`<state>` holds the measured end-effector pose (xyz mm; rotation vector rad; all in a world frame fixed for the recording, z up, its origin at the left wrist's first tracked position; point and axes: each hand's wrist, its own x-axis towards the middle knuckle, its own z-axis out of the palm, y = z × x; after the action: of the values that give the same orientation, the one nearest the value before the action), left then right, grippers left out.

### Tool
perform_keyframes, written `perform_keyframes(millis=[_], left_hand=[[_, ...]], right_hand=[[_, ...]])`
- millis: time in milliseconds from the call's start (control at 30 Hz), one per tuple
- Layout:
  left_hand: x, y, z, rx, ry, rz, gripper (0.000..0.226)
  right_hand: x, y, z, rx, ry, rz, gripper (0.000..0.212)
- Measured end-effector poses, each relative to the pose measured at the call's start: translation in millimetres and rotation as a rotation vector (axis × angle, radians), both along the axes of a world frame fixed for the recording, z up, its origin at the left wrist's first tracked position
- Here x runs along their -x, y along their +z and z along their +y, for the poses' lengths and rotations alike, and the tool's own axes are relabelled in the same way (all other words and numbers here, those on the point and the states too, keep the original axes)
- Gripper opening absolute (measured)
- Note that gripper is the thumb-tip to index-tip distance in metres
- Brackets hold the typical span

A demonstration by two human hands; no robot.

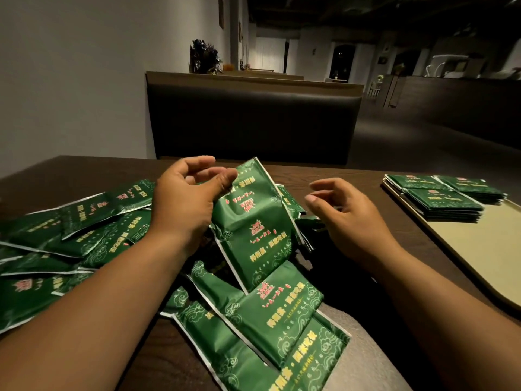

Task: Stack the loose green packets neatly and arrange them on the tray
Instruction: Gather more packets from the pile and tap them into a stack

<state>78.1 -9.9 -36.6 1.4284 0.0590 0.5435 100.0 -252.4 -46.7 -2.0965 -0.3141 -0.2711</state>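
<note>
Packet (253,230) stands tilted, long axis near-to-far, its far corner pinched by left hand (183,201); right hand (346,218), empty and loosely curled, is just right of it.

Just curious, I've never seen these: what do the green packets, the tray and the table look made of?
Green packets: probably foil-lined plastic film with a satin finish; silvery edges, soft creases.
Tray: smooth matte beige with a darker rim, likely plastic; unsure.
Table: dark wood or wood-look laminate; faint grain.
</note>
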Motion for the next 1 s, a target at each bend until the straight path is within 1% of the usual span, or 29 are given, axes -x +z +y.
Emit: perform_keyframes(millis=[67, 133, 233, 367, 467, 533, 567, 633, 667, 700, 733, 767, 867, 900, 933, 1000], left_hand=[[1, 2, -3, 0.068, -0.053, -0.004, 0.043], [2, 3, -6, 0.08, -0.086, 0.001, 0.041], [0, 1, -9, 0.117, -0.124, 0.016, 0.039], [-6, -3, -7, 0.126, -0.132, 0.073, 0.03], [-6, -5, -8, 0.07, -0.131, 0.116, 0.025], [-3, -3, -9, 0.015, -0.184, 0.127, 0.021], [-1, -2, -10, -0.002, -0.231, 0.131, 0.026], [5, 1, -13, -0.026, -0.333, 0.128, 0.055], [8, 2, -15, -0.056, -0.372, 0.114, 0.066], [10, 2, -16, -0.111, -0.401, 0.092, 0.071], [12, 1, -17, -0.19, -0.419, 0.069, 0.069], [13, 0, -17, -0.281, -0.42, 0.056, 0.062], [12, -6, -16, -0.525, -0.337, 0.036, 0.035], [11, -8, -16, -0.557, -0.304, 0.019, 0.026], [10, -8, -17, -0.547, -0.293, 0.001, 0.02], [8, -9, -18, -0.459, -0.315, -0.022, 0.013]], right_hand=[[4, -1, 5, -0.062, 0.119, 0.023, 0.035], [7, -2, 7, -0.124, 0.221, 0.046, 0.038], [8, -3, 11, -0.247, 0.306, 0.085, 0.035], [4, -5, 12, -0.411, 0.303, 0.06, 0.033], [2, -2, 9, -0.517, 0.278, 0.037, 0.032], [0, -3, 7, -0.562, 0.242, -0.009, 0.031], [-1, -3, 6, -0.584, 0.223, -0.031, 0.03], [-1, -3, 6, -0.628, 0.184, -0.062, 0.028], [-2, -3, 5, -0.652, 0.166, -0.075, 0.027], [-2, -2, 5, -0.678, 0.153, -0.084, 0.025], [-2, -1, 4, -0.7, 0.143, -0.096, 0.025], [-3, -1, 3, -0.716, 0.135, -0.106, 0.024], [-6, -1, 2, -0.714, 0.115, -0.127, 0.024], [-6, -1, 2, -0.713, 0.112, -0.129, 0.024], [-6, -1, 2, -0.711, 0.109, -0.135, 0.025], [-7, -2, 0, -0.681, 0.087, -0.137, 0.028]])
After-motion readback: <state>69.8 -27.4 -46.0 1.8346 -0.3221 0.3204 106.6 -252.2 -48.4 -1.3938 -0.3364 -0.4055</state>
